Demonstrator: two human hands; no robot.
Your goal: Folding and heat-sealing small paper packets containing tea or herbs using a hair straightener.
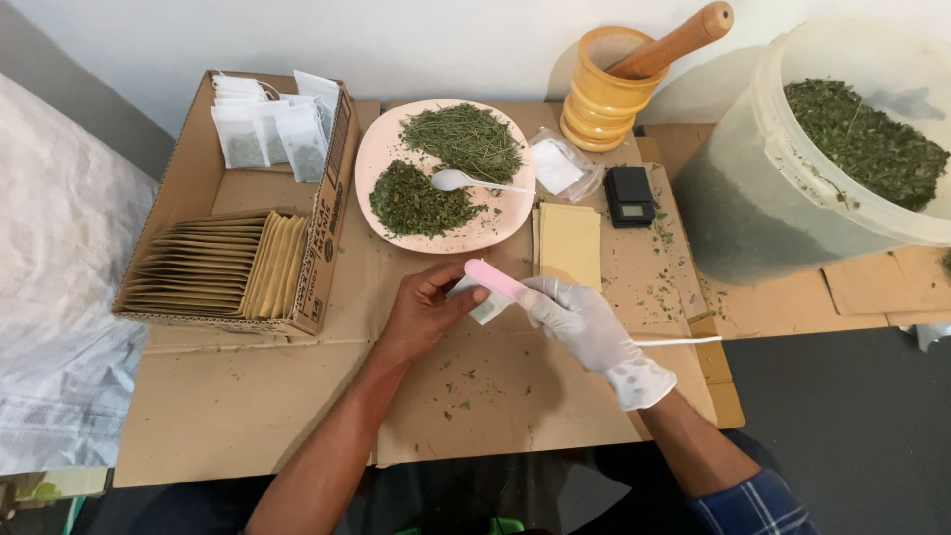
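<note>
A view from above shows a person's two hands meeting at the centre of the frame over flattened brown cardboard [248, 396] scattered with green crumbs. The bare left hand [426, 307] is closed around a small white tea bag [483, 303], pinching it between thumb and fingers. The right hand [580, 317], in a white glove, grips a pink handheld sealer [497, 278] whose tip lies over the top of the tea bag; a thin white cord [679, 342] runs from it toward the right.

Just above the hands sits a round pink plate [381, 149] holding two heaps of dried green herbs [421, 203], with a white spoon [466, 180] lying between them. To the right of the plate lie a clear plastic bag [565, 166], a small black scale [629, 196] and a stack of tan paper envelopes [569, 243].

At the upper left, an open cardboard box [332, 238] holds filled white tea bags [267, 129] at its far end and a row of tan envelopes [223, 263] at its near end. At the top centre stands a yellow wooden mortar [599, 99] with a pestle [679, 40] leaning in it. At the upper right, a large translucent bucket [753, 198] is filled with dried green leaves [872, 139]. A white sack [59, 287] fills the left edge.
</note>
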